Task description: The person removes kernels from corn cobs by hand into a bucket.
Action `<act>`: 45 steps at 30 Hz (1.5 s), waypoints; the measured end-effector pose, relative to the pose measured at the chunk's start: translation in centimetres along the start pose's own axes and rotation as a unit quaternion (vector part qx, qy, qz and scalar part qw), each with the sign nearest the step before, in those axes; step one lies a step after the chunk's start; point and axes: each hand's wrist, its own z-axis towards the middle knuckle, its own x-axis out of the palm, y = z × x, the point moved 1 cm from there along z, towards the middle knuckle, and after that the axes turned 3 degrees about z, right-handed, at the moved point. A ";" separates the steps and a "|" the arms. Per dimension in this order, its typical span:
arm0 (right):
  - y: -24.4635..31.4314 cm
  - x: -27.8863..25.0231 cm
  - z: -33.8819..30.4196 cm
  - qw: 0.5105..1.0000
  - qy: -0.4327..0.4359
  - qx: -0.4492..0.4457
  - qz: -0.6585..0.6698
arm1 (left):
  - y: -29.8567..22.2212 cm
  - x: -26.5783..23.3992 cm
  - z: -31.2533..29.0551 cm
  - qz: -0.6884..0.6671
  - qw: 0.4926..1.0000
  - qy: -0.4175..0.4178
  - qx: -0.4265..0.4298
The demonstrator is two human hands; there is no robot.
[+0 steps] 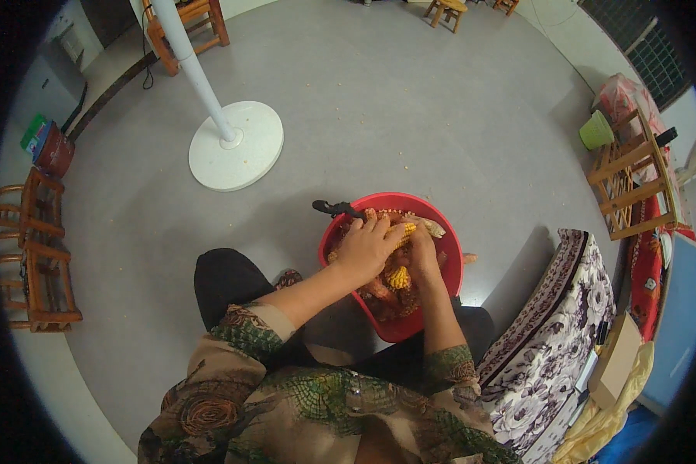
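A yellow corn cob (405, 231) is held over a red basin (450, 298) between my two hands. My left hand (366, 247) lies across the cob's left part with its fingers curled over it. At the cob's right end, my right hand (423, 251) is wrapped round it. Below the hands, a second yellow cob (398, 278) shows in the basin among reddish-brown stripped cobs (380, 291) and loose kernels. A black-handled object (335, 207) rests on the basin's upper left rim; its other end is hidden.
The basin stands between my legs. Ahead to the left is a white pole on a round base (237, 147). Wooden chairs (46, 263) line the left side. A flower-patterned cloth (549, 340) hangs close by on the right. A wooden rack (634, 182) and green bin (595, 130) stand farther right.
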 end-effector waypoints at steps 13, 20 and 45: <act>2.4 1.1 -0.8 0.998 -0.024 0.024 0.046 | 0.5 0.6 0.2 -0.048 0.997 -0.027 -0.047; 0.4 -0.5 0.4 0.998 -0.059 0.026 -0.010 | 0.0 0.1 -0.1 0.022 0.999 -0.024 0.044; 2.5 0.8 -0.8 0.998 0.016 -0.020 0.058 | 0.5 0.1 0.3 -0.073 0.994 -0.028 -0.073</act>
